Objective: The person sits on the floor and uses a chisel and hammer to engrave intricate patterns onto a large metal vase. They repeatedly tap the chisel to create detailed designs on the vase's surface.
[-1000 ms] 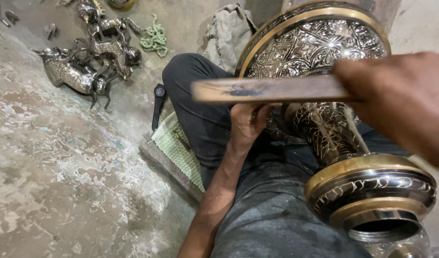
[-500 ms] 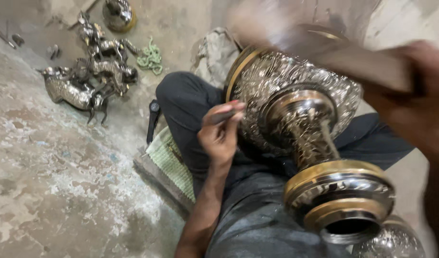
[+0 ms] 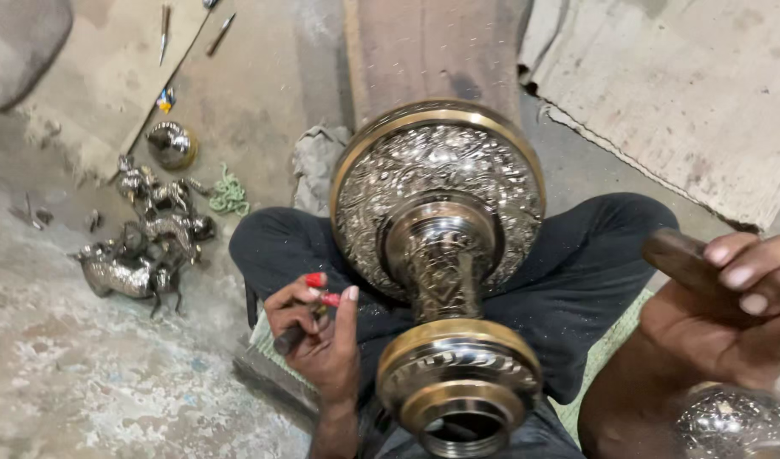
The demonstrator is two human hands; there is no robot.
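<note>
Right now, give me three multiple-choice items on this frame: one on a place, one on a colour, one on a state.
1. Where does the engraved vase lie?
A. across the person's lap
B. on the floor by the figurines
C. on a shelf

2. What colour are the tips at the left hand?
A. blue
B. red
C. white

3. How is the right hand?
A. flat on the floor
B. empty and open
C. closed round a dark handle

Answers: 1 A, it rests over the crossed legs; 2 B, two red tips show by the fingers; 3 C, fingers wrap the handle.
</note>
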